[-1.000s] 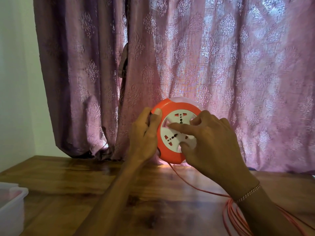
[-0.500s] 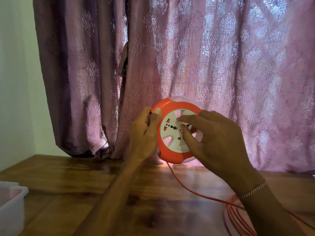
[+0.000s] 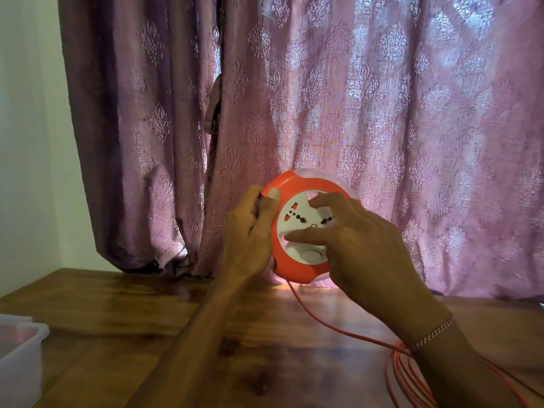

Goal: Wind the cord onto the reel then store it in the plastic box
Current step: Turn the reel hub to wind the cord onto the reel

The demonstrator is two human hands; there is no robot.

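— From the head camera, how did the reel (image 3: 306, 228) sit?

— It stood on edge above the far part of the wooden table (image 3: 123, 319), just in front of the purple curtain (image 3: 353, 98). Its round white socket face was turned toward the person and a little to the left, so the spin axis ran roughly from the curtain back to the viewer. Whether its lower rim touched the table, I could not tell.

— And the hands?

— The left hand (image 3: 250, 234) gripped the reel's left orange rim, thumb lying over the front edge and the other fingers curled behind. The right hand (image 3: 362, 242) lay over the white face with its fingers bent; one fingertip sat in an upper recess and another finger stretched leftward across the lower part of the face.

— Where did the cord (image 3: 332, 322) run?

— One orange strand left the bottom of the reel, slanted down and to the right across the table, and passed under the right wrist to a loose bundle of several loops near the lower right corner.

— Counts?

— One reel, one cord, one plastic box (image 3: 20, 357), which was clear and sat at the lower left edge, well apart from the reel. A thin bracelet (image 3: 432, 334) circled the right wrist.

— Any writing?

— None I could read; the face showed only red and dark socket holes.
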